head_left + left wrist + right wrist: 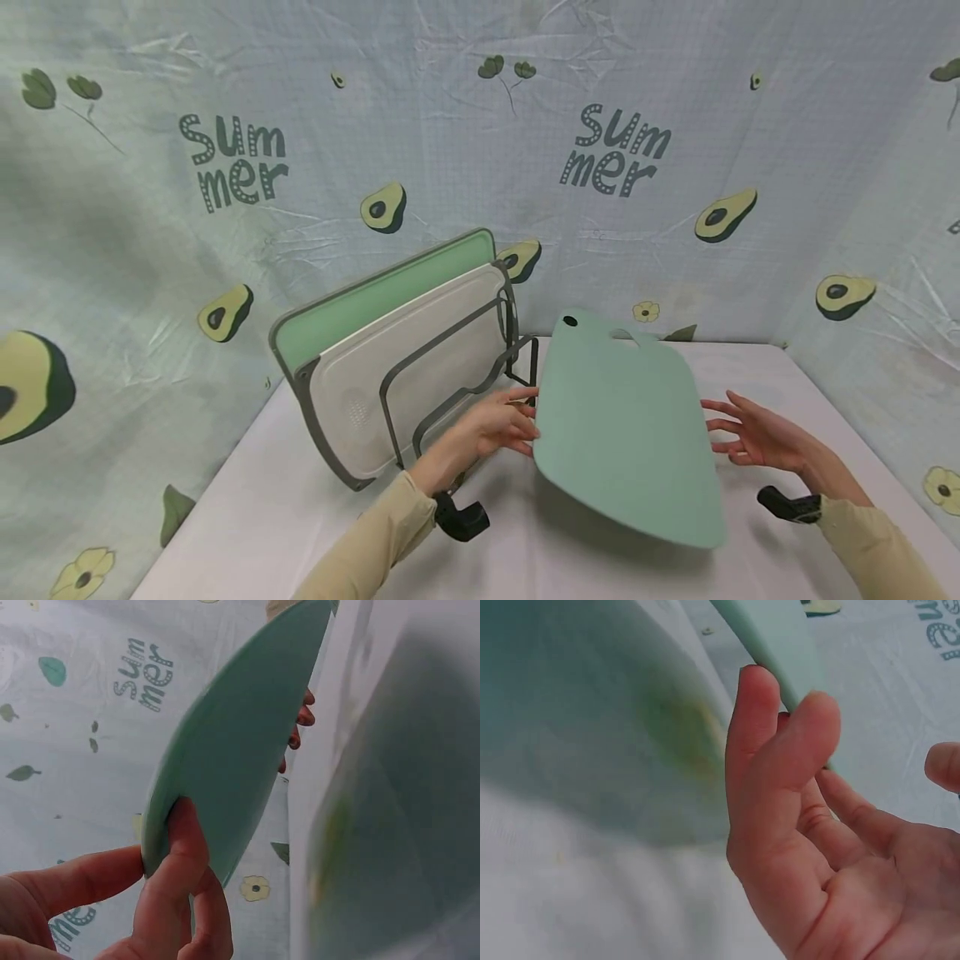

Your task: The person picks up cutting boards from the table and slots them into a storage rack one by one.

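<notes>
A pale green cutting board (626,433), with a handle slot and a black dot at its far end, hangs tilted above the table between both hands. My left hand (495,425) touches its left edge. In the left wrist view, fingertips (184,814) press on the board's near face close to the rim. My right hand (768,433) is at the opposite edge with its fingers spread and loosely bent. The right wrist view shows those fingertips (817,712) against the rim, thumb apart. Whether any fingertips reach under the board is hidden in the head view.
Left of the hands, a dark wire rack (431,354) holds a cream cutting board (352,408) with grey ends and a grey-rimmed green board (390,287) behind it. A white table (247,517) lies below. Behind hangs a printed cloth (465,150) with avocados.
</notes>
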A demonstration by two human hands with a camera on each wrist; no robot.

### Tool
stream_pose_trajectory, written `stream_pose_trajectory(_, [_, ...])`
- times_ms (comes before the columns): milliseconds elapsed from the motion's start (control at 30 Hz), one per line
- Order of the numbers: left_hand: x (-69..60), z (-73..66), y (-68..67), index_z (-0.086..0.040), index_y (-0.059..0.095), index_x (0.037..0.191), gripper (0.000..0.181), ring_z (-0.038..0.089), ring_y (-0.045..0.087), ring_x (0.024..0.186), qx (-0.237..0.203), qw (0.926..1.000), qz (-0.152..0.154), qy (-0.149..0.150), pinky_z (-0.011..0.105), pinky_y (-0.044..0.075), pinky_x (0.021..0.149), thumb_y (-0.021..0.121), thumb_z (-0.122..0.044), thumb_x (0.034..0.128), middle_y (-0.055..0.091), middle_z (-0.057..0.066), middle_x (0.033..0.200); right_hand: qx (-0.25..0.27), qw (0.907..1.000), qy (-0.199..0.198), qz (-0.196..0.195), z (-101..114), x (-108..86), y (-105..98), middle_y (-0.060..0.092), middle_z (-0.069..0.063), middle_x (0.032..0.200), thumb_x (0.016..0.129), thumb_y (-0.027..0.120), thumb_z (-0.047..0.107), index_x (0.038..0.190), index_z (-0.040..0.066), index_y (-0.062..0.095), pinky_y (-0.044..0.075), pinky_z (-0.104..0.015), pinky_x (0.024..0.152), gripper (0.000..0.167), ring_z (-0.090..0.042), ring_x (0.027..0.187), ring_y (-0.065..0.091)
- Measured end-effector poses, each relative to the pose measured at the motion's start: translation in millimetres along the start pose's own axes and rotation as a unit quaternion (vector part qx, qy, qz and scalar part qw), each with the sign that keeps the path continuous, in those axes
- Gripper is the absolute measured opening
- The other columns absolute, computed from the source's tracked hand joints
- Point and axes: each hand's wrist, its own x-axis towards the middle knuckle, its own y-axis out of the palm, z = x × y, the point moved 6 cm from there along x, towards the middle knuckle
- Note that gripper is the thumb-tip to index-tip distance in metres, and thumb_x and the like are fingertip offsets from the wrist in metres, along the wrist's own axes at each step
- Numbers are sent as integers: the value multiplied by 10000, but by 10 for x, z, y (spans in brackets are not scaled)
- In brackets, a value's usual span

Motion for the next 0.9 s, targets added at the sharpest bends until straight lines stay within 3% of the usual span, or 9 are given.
stream_pose_trajectory(200, [-139,-287,2,-46,374,1337,618,130,577,620,305,9992,-177,202,322,551,593,525,136,767,521,130,1020,-140,9996,-256,8,164,46,141,546,19,1224,956,-11,418,1267,323,432,497,-273,855,550,-195,1096,569])
stream_pose_trajectory(467, [-362,-578,-21,-37,418,1302,572,137,594,659,535,9964,-393,521,319,553,591,547,127,769,540,156,1072,-132,9974,-626,342,369,130,329,518,4,1266,955,-37,389,1304,288,390,496,-276,856,560,-226,1136,541])
stream_pose_trajectory(667, [-498,-757,-134,-7,411,1295,560,112,576,657,595,9948,-509,659,288,538,574,525,144,768,519,176,1143,-95,9964,-783,312,480,252,441,501,7,1283,965,-3,381,1306,279,374,498,-287,856,519,-266,1152,524])
stream_pose_trajectory(900, [-642,-893,-300,-15,394,1310,582,107,574,701,1033,9900,-612,741,261,528,579,521,138,763,484,195,1188,-225,9935,-1100,189,610,424,574,509,2,1231,975,23,360,1301,251,367,495,-281,861,486,-250,1115,553])
